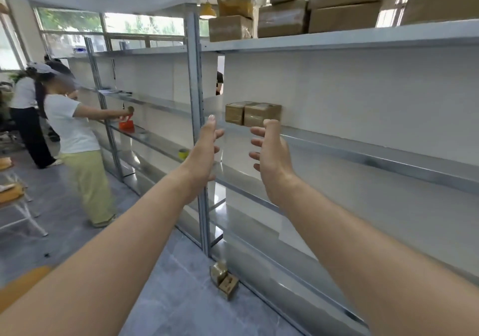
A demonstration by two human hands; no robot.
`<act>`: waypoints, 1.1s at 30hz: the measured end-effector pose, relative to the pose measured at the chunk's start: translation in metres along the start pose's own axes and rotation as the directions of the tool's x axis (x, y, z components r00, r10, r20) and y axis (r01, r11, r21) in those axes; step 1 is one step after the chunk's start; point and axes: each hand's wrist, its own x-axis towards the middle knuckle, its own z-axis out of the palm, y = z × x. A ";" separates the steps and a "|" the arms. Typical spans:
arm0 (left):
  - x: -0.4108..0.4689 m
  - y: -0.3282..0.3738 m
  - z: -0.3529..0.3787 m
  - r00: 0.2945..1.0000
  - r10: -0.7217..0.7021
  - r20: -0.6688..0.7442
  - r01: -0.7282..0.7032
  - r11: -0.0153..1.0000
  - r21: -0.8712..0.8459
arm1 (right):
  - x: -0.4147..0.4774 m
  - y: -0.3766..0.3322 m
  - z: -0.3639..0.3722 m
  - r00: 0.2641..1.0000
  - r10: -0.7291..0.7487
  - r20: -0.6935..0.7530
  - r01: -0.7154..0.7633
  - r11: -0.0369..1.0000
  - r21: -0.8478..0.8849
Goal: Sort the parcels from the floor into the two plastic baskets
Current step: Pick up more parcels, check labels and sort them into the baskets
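Observation:
Both my arms reach forward toward a metal shelving unit. My left hand and my right hand face each other, fingers relaxed, holding nothing. Just beyond the fingertips two small taped cardboard parcels stand side by side on the middle shelf. Neither hand touches them. On the floor by the shelf post lie two small parcels. No plastic basket is in view.
Several larger cardboard boxes fill the top shelf. A person in a white shirt works at the shelves to the left, another stands behind. An upright shelf post is beside my left hand. A white stool stands at far left.

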 end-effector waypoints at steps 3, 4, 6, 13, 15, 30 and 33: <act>0.018 -0.032 -0.046 0.999 -0.043 0.006 0.043 0.999 0.008 | 0.010 0.027 0.051 0.998 0.060 -0.014 -0.061 0.998 -0.011; 0.023 -0.042 -0.060 0.998 -0.066 0.015 0.066 0.998 0.011 | 0.013 0.036 0.069 0.996 0.085 -0.019 -0.085 0.996 -0.014; 0.039 -0.061 -0.085 0.993 -0.113 0.036 0.113 0.994 0.007 | 0.018 0.050 0.101 0.992 0.118 -0.049 -0.119 0.992 -0.027; 0.092 -0.123 -0.122 0.974 -0.202 0.107 0.201 0.979 0.015 | 0.051 0.093 0.155 0.972 0.192 -0.136 -0.201 0.978 -0.062; 0.111 -0.139 -0.123 0.963 -0.237 0.127 0.238 0.971 0.013 | 0.065 0.110 0.160 0.967 0.208 -0.146 -0.220 0.973 -0.068; 0.294 -0.286 -0.057 0.872 -0.481 0.091 0.471 0.875 0.113 | 0.252 0.303 0.162 0.881 0.455 -0.134 -0.462 0.887 -0.025; 0.324 -0.317 -0.052 0.837 -0.542 0.076 0.533 0.839 0.111 | 0.278 0.339 0.163 0.849 0.512 -0.127 -0.520 0.853 -0.038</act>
